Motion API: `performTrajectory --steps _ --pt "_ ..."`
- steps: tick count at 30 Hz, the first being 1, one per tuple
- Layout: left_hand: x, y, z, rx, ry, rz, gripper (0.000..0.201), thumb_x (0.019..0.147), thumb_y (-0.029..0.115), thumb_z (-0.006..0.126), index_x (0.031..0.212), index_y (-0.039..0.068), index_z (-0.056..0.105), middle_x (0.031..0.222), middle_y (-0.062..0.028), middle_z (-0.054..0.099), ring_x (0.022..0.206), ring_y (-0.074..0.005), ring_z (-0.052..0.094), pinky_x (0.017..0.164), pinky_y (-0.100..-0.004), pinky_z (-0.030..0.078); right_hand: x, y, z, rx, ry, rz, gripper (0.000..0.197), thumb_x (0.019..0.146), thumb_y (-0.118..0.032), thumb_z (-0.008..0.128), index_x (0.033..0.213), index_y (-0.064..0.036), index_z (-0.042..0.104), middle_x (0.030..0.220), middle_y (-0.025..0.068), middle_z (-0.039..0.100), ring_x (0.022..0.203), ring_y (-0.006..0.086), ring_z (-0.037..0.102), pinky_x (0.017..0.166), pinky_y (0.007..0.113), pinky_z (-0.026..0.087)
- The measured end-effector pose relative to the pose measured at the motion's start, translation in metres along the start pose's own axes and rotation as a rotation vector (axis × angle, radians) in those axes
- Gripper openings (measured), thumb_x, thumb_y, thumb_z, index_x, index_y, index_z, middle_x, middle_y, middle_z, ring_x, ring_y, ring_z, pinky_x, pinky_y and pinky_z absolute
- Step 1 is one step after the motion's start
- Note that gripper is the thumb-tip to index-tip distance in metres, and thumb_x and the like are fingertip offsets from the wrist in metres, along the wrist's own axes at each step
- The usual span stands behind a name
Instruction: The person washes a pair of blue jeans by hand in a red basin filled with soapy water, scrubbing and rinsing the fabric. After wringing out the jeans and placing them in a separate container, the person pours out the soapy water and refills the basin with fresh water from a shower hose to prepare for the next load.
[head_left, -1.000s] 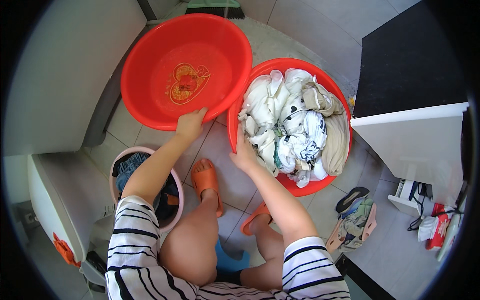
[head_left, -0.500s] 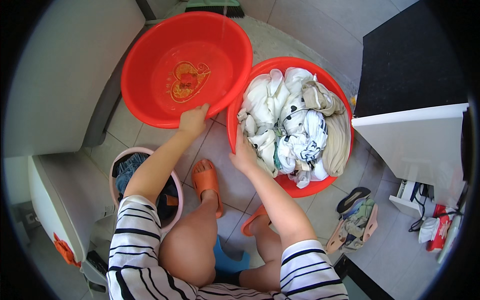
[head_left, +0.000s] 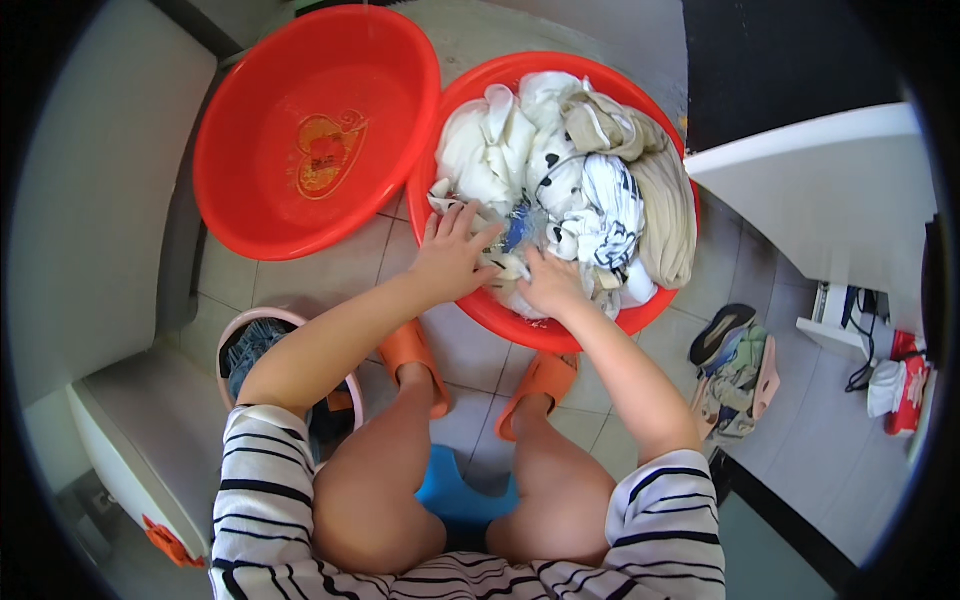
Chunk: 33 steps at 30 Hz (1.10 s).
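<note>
A red basin (head_left: 465, 88) piled with wet laundry stands in front of me. At its near left part, my left hand (head_left: 450, 258) lies over the white garments with its fingers spread. My right hand (head_left: 552, 285) is beside it at the near rim, fingers bent into a white garment (head_left: 508, 268); its fingertips are partly hidden by the cloth. Between the hands and the pile shows a wet blue patch (head_left: 518, 225). A beige garment (head_left: 665, 215) lies along the basin's right side. Another red basin (head_left: 250, 110), with a gold heart pattern on its bottom, touches the laundry basin on the left.
A pink tub (head_left: 232, 325) of dark clothes stands under my left forearm. A white cabinet (head_left: 820, 190) with a dark top is on the right. Shoes and cloths (head_left: 735, 370) lie on the floor there. I sit on a blue stool (head_left: 465, 490).
Both hands have let go of the basins' rims and moved onto the laundry. The laundry basin now sits farther left and farther away in view, as does the other basin.
</note>
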<state>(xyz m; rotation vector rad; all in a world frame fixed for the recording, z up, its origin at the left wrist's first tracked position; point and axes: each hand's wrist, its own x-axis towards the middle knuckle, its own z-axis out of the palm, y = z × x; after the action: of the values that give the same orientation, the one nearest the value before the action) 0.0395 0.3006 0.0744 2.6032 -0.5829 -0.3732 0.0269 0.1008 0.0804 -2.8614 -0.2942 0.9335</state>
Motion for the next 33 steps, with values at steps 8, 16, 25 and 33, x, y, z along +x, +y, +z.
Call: performTrajectory --steps 8,16,25,33 --pt "0.065 0.009 0.057 0.136 -0.256 -0.182 0.081 0.073 0.062 0.060 0.141 0.029 0.031 0.149 -0.0184 0.011 0.138 -0.0393 0.008 0.103 -0.0627 0.020 0.025 0.064 0.028 -0.018 -0.002 0.006 0.054 0.086 -0.032 0.046 0.137 -0.0193 0.035 0.117 0.0146 0.059 0.102 0.0300 0.059 0.093 0.040 0.039" --pt "0.126 0.000 0.126 0.045 -0.215 -0.384 0.051 0.080 0.033 0.059 0.126 0.014 0.049 0.131 -0.0215 0.043 0.123 -0.0406 0.038 0.100 -0.0529 0.032 0.077 0.109 0.103 0.097 0.197 -0.004 0.057 0.087 -0.024 0.044 0.141 -0.0278 0.028 0.142 0.0098 0.037 0.121 0.0320 0.047 0.096 0.042 0.041" --pt "0.110 -0.017 0.083 0.038 -0.508 0.218 0.046 0.081 0.019 0.055 0.123 0.003 0.048 0.123 -0.0190 0.052 0.102 -0.0368 0.056 0.089 -0.0456 0.044 0.028 0.057 0.016 0.761 0.265 0.101 0.034 0.085 -0.013 0.052 0.118 -0.0052 0.052 0.104 0.0217 0.060 0.096 0.0361 0.059 0.078 0.041 0.047" --pt "0.044 0.043 -0.015 -1.230 0.094 -0.410 0.016 0.089 0.015 0.054 0.101 0.004 0.054 0.084 -0.0009 0.056 0.072 -0.0120 0.053 0.064 -0.0260 0.045 -0.046 0.041 -0.046 1.617 0.491 -0.116 0.032 0.094 -0.014 0.047 0.117 0.0071 0.047 0.105 0.0101 0.057 0.095 0.0129 0.051 0.085 0.024 0.040"
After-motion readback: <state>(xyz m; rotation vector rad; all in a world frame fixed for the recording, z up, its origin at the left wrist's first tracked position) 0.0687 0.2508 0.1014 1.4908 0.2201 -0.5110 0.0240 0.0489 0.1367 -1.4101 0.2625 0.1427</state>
